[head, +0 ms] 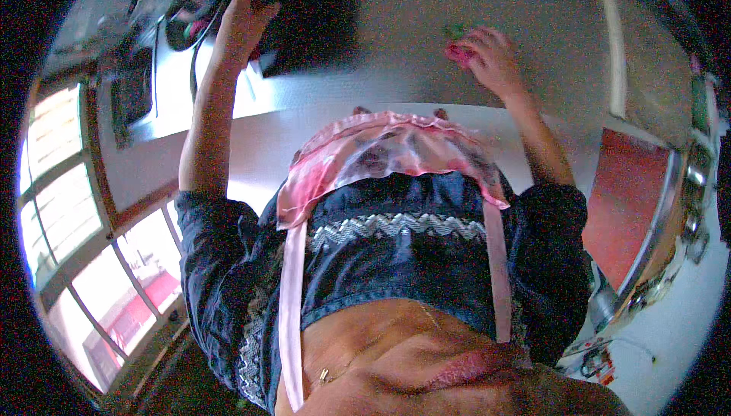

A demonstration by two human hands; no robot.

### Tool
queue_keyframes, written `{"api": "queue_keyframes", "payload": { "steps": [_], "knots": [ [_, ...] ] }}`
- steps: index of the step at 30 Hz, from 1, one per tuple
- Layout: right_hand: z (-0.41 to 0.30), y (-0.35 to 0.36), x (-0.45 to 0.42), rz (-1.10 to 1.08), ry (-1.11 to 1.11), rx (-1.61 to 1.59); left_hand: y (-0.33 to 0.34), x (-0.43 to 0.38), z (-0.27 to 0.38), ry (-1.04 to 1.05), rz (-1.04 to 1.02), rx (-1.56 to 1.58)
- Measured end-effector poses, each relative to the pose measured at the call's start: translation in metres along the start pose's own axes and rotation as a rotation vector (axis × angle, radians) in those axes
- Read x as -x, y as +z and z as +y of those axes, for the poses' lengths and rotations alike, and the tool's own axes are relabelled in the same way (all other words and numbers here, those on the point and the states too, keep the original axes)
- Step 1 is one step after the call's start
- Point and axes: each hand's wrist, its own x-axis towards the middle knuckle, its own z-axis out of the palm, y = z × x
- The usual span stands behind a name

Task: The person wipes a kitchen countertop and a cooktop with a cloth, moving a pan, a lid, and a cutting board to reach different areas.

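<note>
At the upper left my left hand [245, 13] reaches forward, thumb apart from the fingers, at the left edge of a large black object [311, 16]. Whether the hand grips that edge or only rests by it is unclear. Farther right, my right hand [491, 62] is curled around a small pink thing [458, 54], perhaps a cloth or sponge. A blurred green patch [455, 30] shows just beyond it. Below this hand is a grey surface [400, 79]. A pink and white apron [388, 142] hangs over my dark top [394, 256].
Dark, blurred items [185, 27] stand beyond my left forearm, with a cable among them. Windows [63, 204] line the left side. To the right are a red panel [628, 204] with a metal edge and a pale upright bar [614, 50]. Shiny objects [694, 199] sit at the far right.
</note>
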Motion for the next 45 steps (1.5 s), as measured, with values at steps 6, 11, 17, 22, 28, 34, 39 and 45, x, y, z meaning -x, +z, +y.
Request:
{"api": "queue_keyframes", "payload": {
  "steps": [6,11,17,22,28,34,39,45],
  "knots": [
    [-0.036,0.011,-0.021,0.001,-0.020,-0.011,0.042,0.006,-0.040,0.077,0.022,-0.400],
    [-0.029,-0.007,-0.027,0.137,0.097,0.002,0.104,0.024,-0.057,-0.033,-0.011,-0.766],
    [0.022,-0.039,0.009,0.361,0.287,0.164,0.134,0.019,-0.090,0.120,0.043,-0.982],
    [0.024,-0.066,0.067,0.399,0.426,0.215,0.133,0.004,-0.082,0.098,0.044,-0.960],
    [0.013,-0.091,0.120,0.425,0.625,0.212,0.137,-0.015,-0.092,0.059,0.093,-0.991],
    [-0.007,-0.072,0.115,0.412,0.442,0.138,0.156,-0.025,-0.075,0.144,0.163,-0.943],
    [-0.052,-0.034,0.070,0.021,0.110,0.083,0.162,0.014,-0.076,0.529,0.110,-0.038],
    [-0.116,-0.010,-0.031,-0.113,-0.239,0.096,0.102,0.117,-0.017,0.312,0.033,0.016]
  ]
}}
